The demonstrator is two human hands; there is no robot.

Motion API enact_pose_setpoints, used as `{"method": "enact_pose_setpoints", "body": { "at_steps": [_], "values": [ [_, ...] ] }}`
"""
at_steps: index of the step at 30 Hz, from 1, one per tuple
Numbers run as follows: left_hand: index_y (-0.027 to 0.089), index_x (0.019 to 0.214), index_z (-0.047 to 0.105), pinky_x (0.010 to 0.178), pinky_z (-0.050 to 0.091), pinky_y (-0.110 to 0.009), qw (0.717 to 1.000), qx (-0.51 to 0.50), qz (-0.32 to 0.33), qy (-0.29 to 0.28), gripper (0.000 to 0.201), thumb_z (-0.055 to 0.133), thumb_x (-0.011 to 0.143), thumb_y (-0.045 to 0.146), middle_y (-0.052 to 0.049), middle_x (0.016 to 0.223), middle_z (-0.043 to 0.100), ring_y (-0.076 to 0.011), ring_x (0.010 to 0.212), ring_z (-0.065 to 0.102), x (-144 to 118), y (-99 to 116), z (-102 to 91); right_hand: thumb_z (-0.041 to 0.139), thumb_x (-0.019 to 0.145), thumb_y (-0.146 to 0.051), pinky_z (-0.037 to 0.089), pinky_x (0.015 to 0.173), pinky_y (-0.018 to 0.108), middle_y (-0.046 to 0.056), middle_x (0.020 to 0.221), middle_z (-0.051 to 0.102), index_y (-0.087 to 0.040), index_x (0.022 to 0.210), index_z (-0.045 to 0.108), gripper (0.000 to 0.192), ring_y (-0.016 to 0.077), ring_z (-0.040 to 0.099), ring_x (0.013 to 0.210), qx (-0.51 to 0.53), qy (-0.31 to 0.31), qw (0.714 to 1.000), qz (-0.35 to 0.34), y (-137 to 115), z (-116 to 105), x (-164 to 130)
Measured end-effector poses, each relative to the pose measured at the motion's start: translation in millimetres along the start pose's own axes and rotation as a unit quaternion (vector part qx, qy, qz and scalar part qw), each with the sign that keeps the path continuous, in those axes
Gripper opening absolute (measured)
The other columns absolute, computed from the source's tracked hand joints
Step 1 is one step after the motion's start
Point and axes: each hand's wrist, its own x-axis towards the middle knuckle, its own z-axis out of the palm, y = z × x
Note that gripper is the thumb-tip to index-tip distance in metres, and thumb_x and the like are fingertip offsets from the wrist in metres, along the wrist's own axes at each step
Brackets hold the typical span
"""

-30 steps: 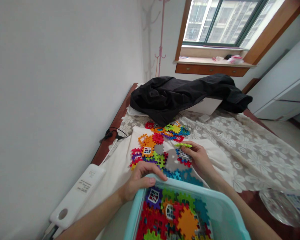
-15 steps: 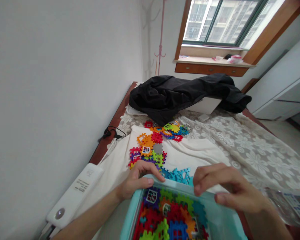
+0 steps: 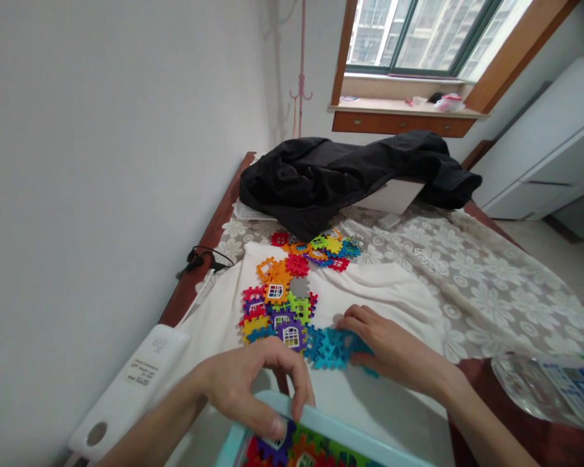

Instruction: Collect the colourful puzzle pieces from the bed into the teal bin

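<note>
"Head view: what's closest?"

"A pale blue tub (image 3: 350,436), cut off by the bottom edge. Toy pieces fill what shows of it, including a purple piece (image 3: 286,449) in the corner."

"And the left hand (image 3: 241,383)?"

"Bent over the tub's far left corner, thumb tip over that purple piece. I can't tell whether it grips the rim, the piece or neither."

"Where's the right hand (image 3: 389,344)?"

"Past the tub, palm down over the blue pieces (image 3: 328,350) on the white cloth (image 3: 394,282). Thumb and fingers stand apart, with blue showing between; whether they're pressing on it, I can't tell."

"How do the blue ones lie from that hand?"

"Partly beneath it and reaching out to its left. The group's long axis runs mostly left to right, the right end slanting a little toward the tub. The right hand is clearly nearer; the left is apart from them, on the near left side."

"What's at their left end?"

"A purple square (image 3: 291,337) with a white window, right beside the blue. Touching or not, I can't say. Beyond it is an orange square (image 3: 275,292) in a mixed heap."

"Farther still?"

"A second cluster (image 3: 334,245), then a black garment (image 3: 335,175) lying across the bedspread (image 3: 491,298)."
</note>
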Motion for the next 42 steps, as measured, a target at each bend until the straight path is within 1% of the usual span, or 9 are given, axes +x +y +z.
{"method": "enact_pose_setpoints", "body": {
  "at_steps": [2,6,8,12,20,28,32,36,42],
  "values": [
    [0.017,0.078,0.068,0.078,0.048,-0.028,0.999,-0.023,0.002,-0.023,0.049,0.097,0.054,0.049,-0.007,0.096,0.074,-0.0183,0.085,0.066,1.4,-2.8,-1.5,0.072,0.088,-0.012,0.055,0.096,0.044,0.008,0.121,0.065,-0.026,0.129,0.063,0.044,0.028,0.064,0.11,0.007,0.003,1.0,-0.005,4.8,-3.4,1.9],
    [0.02,0.073,0.057,0.047,0.031,-0.022,0.993,-0.068,-0.044,-0.081,0.062,0.104,0.037,0.039,0.008,0.062,0.053,-0.0058,0.052,0.041,2.2,-10.4,-2.1,0.066,0.091,-0.015,0.053,0.099,0.046,0.01,0.123,0.065,-0.024,0.132,0.061,0.042,0.0298,0.062,0.114,0.014,0.046,0.999,-0.016,13.4,-9.0,5.3],
    [0.021,0.07,0.054,0.036,0.021,-0.025,0.985,-0.1,-0.08,-0.12,0.063,0.105,0.036,0.035,0.012,0.052,0.047,-0.0036,0.04,0.032,1.9,-11.3,-1.3,0.065,0.092,-0.017,0.052,0.103,0.047,0.011,0.128,0.064,-0.025,0.133,0.059,0.043,0.0295,0.061,0.118,0.037,0.072,0.996,-0.028,13.7,-10.0,6.6],
    [0.021,0.067,0.049,0.028,0.019,-0.023,0.966,-0.162,-0.121,-0.159,0.064,0.105,0.037,0.031,0.014,0.046,0.047,-0.0021,0.031,0.03,3.0,-7.8,1.1,0.065,0.095,-0.022,0.05,0.109,0.044,0.011,0.135,0.061,-0.026,0.139,0.056,0.045,0.0271,0.059,0.124,0.091,0.083,0.989,-0.08,8.1,-7.4,8.6],
    [0.021,0.062,0.042,0.026,0.017,-0.022,0.948,-0.21,-0.153,-0.181,0.069,0.106,0.036,0.025,0.016,0.042,0.042,-0.0012,0.031,0.025,5.8,-6.0,1.5,0.082,0.079,-0.068,0.037,0.121,0.053,0.014,0.157,0.051,-0.026,0.156,0.042,0.096,0.0355,0.043,0.145,0.02,0.05,0.988,-0.143,-6.2,14.1,17.7],
    [0.022,0.063,0.044,0.028,0.016,-0.025,0.952,-0.199,-0.159,-0.171,0.068,0.106,0.035,0.03,0.015,0.042,0.043,-0.0027,0.033,0.026,6.4,-5.4,-0.8,0.066,0.095,-0.033,0.045,0.105,0.052,0.014,0.138,0.063,-0.022,0.143,0.052,0.051,0.0329,0.056,0.123,-0.038,0.063,0.984,-0.162,-3.6,33.4,30.7],
    [0.021,0.063,0.045,0.028,0.017,-0.023,0.952,-0.202,-0.156,-0.169,0.067,0.106,0.036,0.026,0.015,0.043,0.044,-0.0018,0.032,0.027,5.9,-6.7,-1.0,0.073,0.083,-0.028,0.044,0.103,0.052,0.013,0.134,0.063,-0.021,0.133,0.058,0.053,0.0331,0.056,0.118,-0.047,0.069,0.986,-0.145,0.2,30.8,32.0],
    [0.021,0.063,0.044,0.028,0.018,-0.023,0.953,-0.204,-0.153,-0.164,0.067,0.106,0.037,0.026,0.015,0.044,0.044,-0.002,0.033,0.027,5.5,-7.8,-0.8,0.08,0.082,-0.049,0.044,0.101,0.054,0.017,0.135,0.062,-0.017,0.125,0.059,0.058,0.0352,0.056,0.117,-0.052,0.088,0.986,-0.134,2.0,35.7,34.5],
    [0.021,0.063,0.044,0.028,0.018,-0.023,0.954,-0.204,-0.145,-0.166,0.067,0.106,0.037,0.028,0.014,0.044,0.045,-0.0024,0.033,0.027,5.3,-11.4,-1.4,0.071,0.087,-0.04,0.048,0.094,0.051,0.013,0.123,0.065,-0.02,0.141,0.054,0.06,0.0334,0.057,0.107,-0.083,0.077,0.984,-0.135,1.6,38.8,37.3]
  ]
}}
